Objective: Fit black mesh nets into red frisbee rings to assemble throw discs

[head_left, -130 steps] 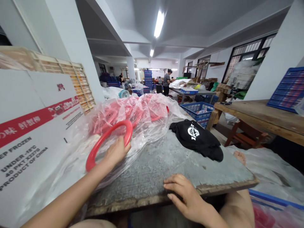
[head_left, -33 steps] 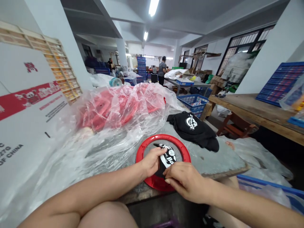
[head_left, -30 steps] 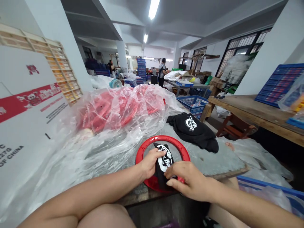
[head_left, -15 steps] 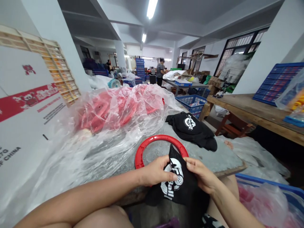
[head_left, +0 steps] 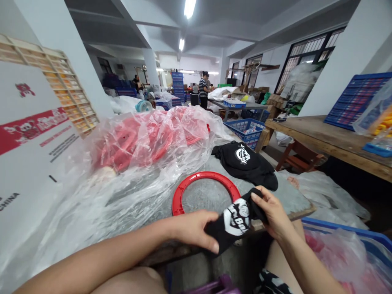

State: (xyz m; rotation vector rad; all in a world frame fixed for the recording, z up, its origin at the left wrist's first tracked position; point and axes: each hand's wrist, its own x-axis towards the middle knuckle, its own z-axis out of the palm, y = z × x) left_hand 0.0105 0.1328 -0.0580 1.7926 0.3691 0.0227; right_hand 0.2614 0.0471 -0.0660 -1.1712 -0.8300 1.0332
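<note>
Between my two hands, just over the table's near edge, is a black printed cloth [head_left: 235, 220] with white lettering and a ball picture. My left hand [head_left: 199, 230] grips its left end, thumb on top. At the upper right end, my right hand [head_left: 269, 208] pinches the fabric between thumb and fingers. Behind the cloth a red plastic ring [head_left: 205, 176] lies flat on the grey table [head_left: 208, 195], its lower right part hidden by the cloth. Farther back to the right, more black printed cloth [head_left: 248, 165] rests in a pile.
Red parts wrapped in clear plastic [head_left: 153, 134] cover the table's left and back. A white carton [head_left: 30, 143] stands at far left. To the lower right is a blue crate [head_left: 346, 228] with plastic-wrapped pink pieces. A wooden workbench [head_left: 330, 132] runs along the right. People stand far off.
The cloth has turned from hanging upright to lying slanted and folded narrower between my hands. My right hand has moved up and right, and my left thumb has slid down off the print.
</note>
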